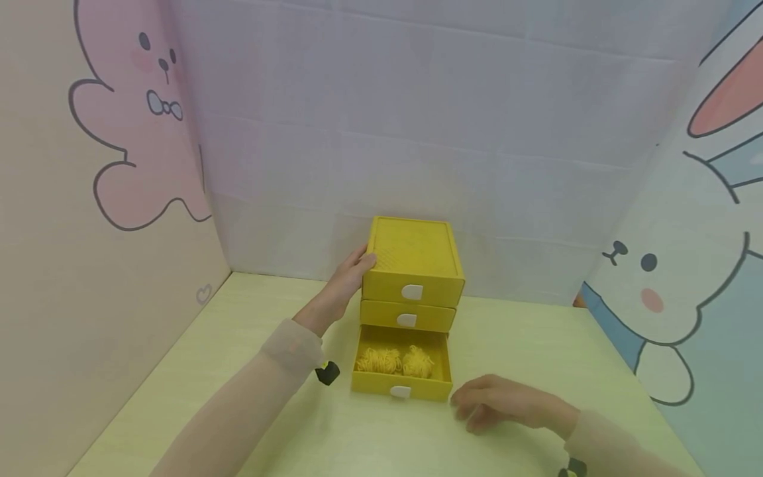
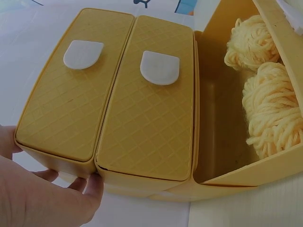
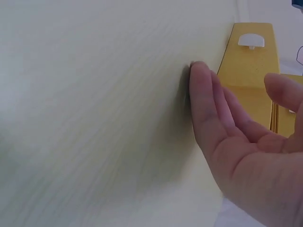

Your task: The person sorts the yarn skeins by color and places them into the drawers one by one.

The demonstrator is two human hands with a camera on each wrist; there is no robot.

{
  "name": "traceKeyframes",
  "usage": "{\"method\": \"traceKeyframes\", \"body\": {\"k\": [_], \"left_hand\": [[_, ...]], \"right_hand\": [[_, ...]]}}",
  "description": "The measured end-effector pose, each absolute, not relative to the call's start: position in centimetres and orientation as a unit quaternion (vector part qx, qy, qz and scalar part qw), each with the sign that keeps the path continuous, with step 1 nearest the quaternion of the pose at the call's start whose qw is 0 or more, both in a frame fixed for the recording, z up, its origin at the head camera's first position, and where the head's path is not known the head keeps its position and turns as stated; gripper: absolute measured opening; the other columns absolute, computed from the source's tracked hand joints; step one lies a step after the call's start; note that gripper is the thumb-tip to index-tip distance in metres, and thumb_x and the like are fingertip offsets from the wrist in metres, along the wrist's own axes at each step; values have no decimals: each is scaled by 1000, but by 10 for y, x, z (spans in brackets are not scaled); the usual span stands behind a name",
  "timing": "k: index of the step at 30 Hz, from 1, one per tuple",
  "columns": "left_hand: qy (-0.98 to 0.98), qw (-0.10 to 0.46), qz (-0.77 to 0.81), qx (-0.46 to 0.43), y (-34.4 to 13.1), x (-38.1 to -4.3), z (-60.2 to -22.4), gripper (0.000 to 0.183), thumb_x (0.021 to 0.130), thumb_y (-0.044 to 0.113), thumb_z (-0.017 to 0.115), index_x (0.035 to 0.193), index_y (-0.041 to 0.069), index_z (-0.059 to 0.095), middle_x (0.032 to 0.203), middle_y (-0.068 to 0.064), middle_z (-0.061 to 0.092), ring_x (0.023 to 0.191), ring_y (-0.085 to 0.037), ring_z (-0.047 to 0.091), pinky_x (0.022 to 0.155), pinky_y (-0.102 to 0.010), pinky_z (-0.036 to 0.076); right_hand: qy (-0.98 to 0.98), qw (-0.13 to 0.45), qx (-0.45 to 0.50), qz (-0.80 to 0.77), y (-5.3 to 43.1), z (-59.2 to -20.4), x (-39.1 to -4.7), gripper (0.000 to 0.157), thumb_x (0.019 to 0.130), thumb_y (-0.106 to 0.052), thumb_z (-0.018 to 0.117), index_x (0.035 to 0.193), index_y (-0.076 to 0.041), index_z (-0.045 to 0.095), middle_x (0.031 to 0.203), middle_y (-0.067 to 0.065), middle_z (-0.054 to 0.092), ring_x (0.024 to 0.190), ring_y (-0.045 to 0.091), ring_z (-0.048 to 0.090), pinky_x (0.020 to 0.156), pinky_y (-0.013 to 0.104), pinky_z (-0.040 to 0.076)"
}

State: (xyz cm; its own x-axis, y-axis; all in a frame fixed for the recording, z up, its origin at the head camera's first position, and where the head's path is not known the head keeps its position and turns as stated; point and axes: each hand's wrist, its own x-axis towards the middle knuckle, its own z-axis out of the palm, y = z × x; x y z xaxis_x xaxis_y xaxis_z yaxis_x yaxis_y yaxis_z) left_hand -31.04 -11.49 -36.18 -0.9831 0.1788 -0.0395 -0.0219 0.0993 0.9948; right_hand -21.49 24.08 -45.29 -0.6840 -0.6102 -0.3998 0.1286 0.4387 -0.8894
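Note:
A yellow three-drawer storage box (image 1: 413,244) stands on the table. Its lowest drawer (image 1: 375,383) is pulled out, while the upper two drawers are closed. Inside the lowest drawer lie two bundles of yellow yarn, one on the left (image 1: 379,361) and one on the right (image 1: 417,362). My left hand (image 1: 341,291) grips the box's left side near the top, thumb over the top edge and fingers along the side wall. Just off the drawer's front right corner, my right hand (image 1: 501,401) hovers low over the table with loosely bent fingers and holds nothing.
Each drawer front carries a white tab handle (image 2: 160,67). The pale table (image 1: 268,298) reaches to a white cloth backdrop (image 1: 381,146) behind the box. Panels with a pink cartoon animal (image 1: 137,146) and a white rabbit (image 1: 673,245) flank the left and right.

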Motion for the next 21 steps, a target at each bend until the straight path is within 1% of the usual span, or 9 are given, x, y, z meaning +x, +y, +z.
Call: {"method": "traceKeyframes", "body": {"k": [3, 8, 14, 18, 21], "left_hand": [[737, 74, 670, 55, -114, -310, -362, 72, 112, 52, 46, 172, 30, 14, 177, -4, 17, 162, -35, 18, 128, -65, 14], [739, 74, 667, 55, -114, -309, -361, 72, 112, 52, 46, 173, 29, 14, 178, -5, 16, 162, -36, 18, 128, -67, 14], [741, 74, 665, 50, -114, -308, -361, 72, 112, 53, 46, 172, 29, 14, 178, -4, 15, 162, -36, 18, 128, -66, 13], [740, 71, 667, 52, -114, -308, -361, 71, 112, 52, 45, 172, 29, 15, 178, -4, 16, 162, -35, 18, 129, -63, 15], [740, 70, 667, 51, -114, -307, -360, 71, 112, 52, 45, 172, 29, 15, 178, -4, 16, 162, -34, 19, 129, -62, 17]], "right_hand": [[723, 404, -158, -537, 236, -455, -213, 45, 112, -26, 51, 136, 10, 63, 119, 19, 75, 96, 25, 76, 90, 40, 64], [657, 450, -159, -584, 225, -463, -207, 52, 115, -28, 44, 146, 13, 54, 131, 24, 70, 110, 31, 75, 98, 43, 61], [609, 450, -115, -643, 204, -475, -200, 55, 114, -30, 47, 150, 12, 49, 138, 26, 66, 122, 37, 70, 106, 48, 56], [571, 451, -106, -678, 191, -480, -196, 65, 115, -34, 45, 155, 16, 37, 146, 31, 58, 131, 43, 62, 113, 50, 50], [554, 448, -94, -695, 182, -481, -194, 73, 115, -39, 44, 157, 18, 28, 149, 33, 54, 135, 45, 59, 114, 50, 49]]}}
